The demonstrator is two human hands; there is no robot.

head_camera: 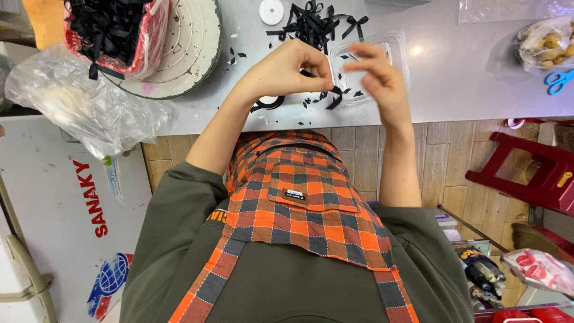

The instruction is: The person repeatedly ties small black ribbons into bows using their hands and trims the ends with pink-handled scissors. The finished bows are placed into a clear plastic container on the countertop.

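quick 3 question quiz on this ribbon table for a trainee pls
1. True or false: the left hand pinches a black ribbon piece.
2. What colour are the scissors at the far right of the table? A red, B blue, C green.
3. Fill in: the right hand is held over a clear plastic ____.
Key: 1 true; 2 B; 3 box.

Bright even light, glare on the grey table [454, 78], moving fingers blurred
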